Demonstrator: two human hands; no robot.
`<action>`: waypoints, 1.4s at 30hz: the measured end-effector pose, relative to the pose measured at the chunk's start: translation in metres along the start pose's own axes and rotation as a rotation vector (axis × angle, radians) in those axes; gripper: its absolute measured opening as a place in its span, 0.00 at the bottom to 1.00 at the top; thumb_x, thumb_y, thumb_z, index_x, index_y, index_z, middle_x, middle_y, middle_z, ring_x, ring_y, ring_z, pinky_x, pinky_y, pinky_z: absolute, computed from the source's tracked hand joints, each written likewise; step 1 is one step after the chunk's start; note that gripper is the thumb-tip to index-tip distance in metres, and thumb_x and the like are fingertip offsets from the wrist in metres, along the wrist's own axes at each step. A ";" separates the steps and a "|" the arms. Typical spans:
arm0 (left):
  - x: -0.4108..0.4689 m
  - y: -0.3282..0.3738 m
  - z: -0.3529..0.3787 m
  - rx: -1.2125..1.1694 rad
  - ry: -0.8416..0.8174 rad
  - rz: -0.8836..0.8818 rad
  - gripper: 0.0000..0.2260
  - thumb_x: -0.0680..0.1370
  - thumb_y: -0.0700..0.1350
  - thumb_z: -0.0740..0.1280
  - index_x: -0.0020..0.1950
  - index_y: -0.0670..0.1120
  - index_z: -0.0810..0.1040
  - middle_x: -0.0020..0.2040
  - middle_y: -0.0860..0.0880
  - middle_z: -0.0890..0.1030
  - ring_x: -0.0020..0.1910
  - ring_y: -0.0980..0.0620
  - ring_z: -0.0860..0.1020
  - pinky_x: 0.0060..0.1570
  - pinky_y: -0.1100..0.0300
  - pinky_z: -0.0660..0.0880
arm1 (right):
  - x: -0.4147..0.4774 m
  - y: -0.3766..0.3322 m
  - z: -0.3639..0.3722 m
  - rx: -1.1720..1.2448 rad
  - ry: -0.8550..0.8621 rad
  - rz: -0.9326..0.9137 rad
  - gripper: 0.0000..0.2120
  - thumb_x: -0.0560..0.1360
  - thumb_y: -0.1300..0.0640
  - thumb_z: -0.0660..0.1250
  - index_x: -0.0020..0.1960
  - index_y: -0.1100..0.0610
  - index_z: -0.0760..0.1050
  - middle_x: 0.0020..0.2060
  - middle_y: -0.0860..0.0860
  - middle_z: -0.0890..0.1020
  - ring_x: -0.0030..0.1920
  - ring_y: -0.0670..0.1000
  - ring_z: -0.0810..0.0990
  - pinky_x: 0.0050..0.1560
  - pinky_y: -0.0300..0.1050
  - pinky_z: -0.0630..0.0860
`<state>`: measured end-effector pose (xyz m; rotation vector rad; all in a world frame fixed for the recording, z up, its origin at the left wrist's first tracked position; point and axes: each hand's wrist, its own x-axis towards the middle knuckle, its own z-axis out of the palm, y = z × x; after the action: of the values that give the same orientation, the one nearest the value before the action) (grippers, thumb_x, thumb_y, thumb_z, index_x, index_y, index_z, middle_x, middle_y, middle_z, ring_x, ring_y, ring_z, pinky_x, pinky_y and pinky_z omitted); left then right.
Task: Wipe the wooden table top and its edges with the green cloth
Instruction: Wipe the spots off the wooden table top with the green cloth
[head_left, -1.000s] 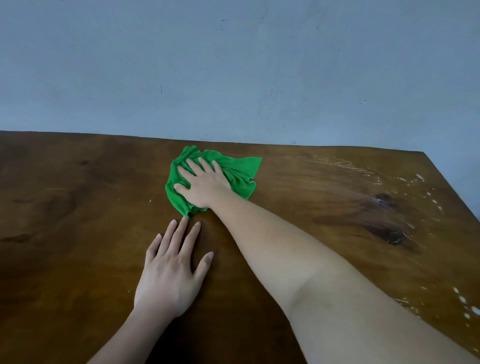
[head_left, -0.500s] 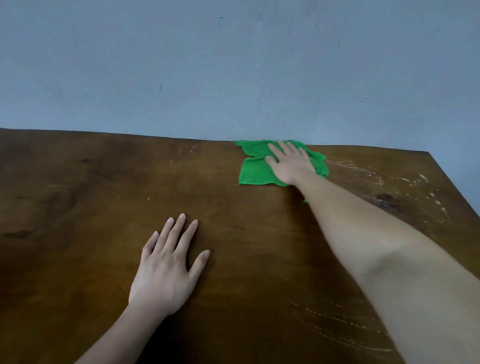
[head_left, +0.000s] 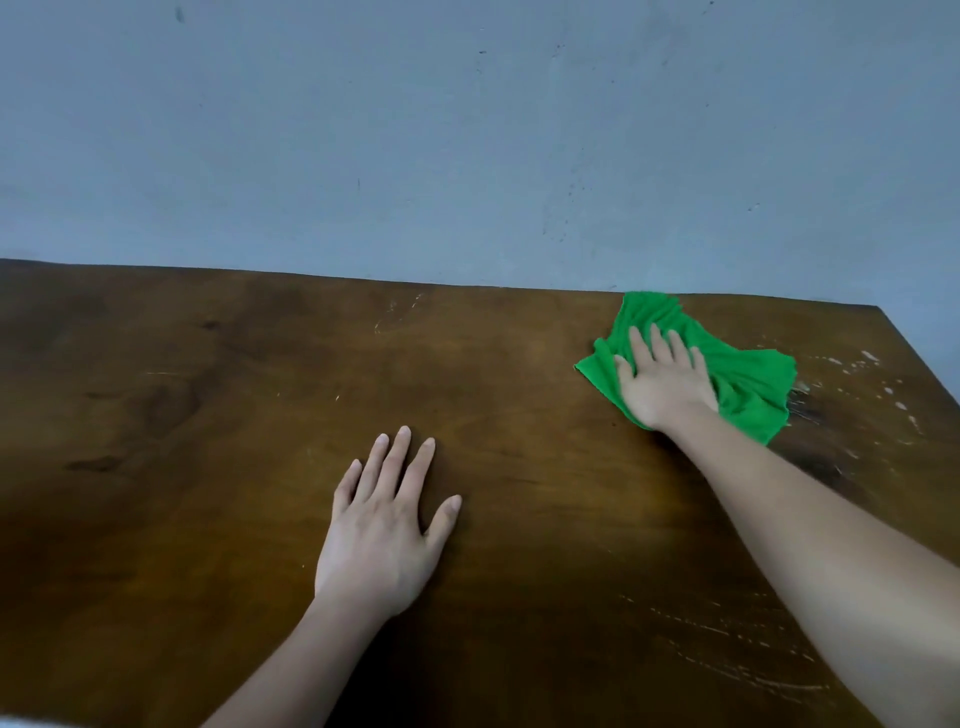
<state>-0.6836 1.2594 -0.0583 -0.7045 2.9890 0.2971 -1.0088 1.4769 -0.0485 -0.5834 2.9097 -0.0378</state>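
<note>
A right hand, fingers straight and spread, presses flat on the cloth, a soft, creased green rag bunched near the far right corner of the counter, its tip at the back edge below a grey wall. The left hand lies flat and empty on dark, grained wood. The top appears mid-wipe; pale flecks just right of the cloth likely call for the next pass, then the edges.

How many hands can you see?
2. The left hand lies flat on the wooden table near the middle; the right hand presses the green cloth by the far right corner.
</note>
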 end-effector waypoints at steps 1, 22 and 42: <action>0.001 -0.001 0.000 -0.005 -0.002 -0.003 0.42 0.78 0.78 0.29 0.89 0.62 0.39 0.89 0.56 0.37 0.87 0.53 0.33 0.88 0.44 0.42 | -0.007 -0.017 0.002 -0.009 0.002 -0.050 0.34 0.88 0.36 0.35 0.91 0.47 0.38 0.90 0.51 0.41 0.90 0.57 0.40 0.88 0.63 0.42; 0.000 -0.002 0.000 -0.045 0.005 0.016 0.38 0.81 0.77 0.34 0.89 0.63 0.37 0.88 0.58 0.34 0.85 0.55 0.29 0.87 0.45 0.37 | 0.041 -0.327 0.009 0.024 -0.095 -0.672 0.30 0.89 0.34 0.42 0.90 0.37 0.45 0.90 0.45 0.44 0.90 0.53 0.41 0.88 0.63 0.37; 0.001 0.000 0.000 0.010 0.013 0.001 0.39 0.79 0.79 0.33 0.88 0.65 0.38 0.89 0.59 0.35 0.86 0.56 0.31 0.87 0.47 0.37 | 0.090 -0.041 -0.012 0.048 0.018 -0.272 0.33 0.88 0.33 0.40 0.91 0.42 0.45 0.91 0.46 0.45 0.90 0.51 0.44 0.88 0.58 0.41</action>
<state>-0.6841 1.2589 -0.0589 -0.7067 3.0012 0.2781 -1.0768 1.4047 -0.0491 -0.9695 2.8155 -0.1485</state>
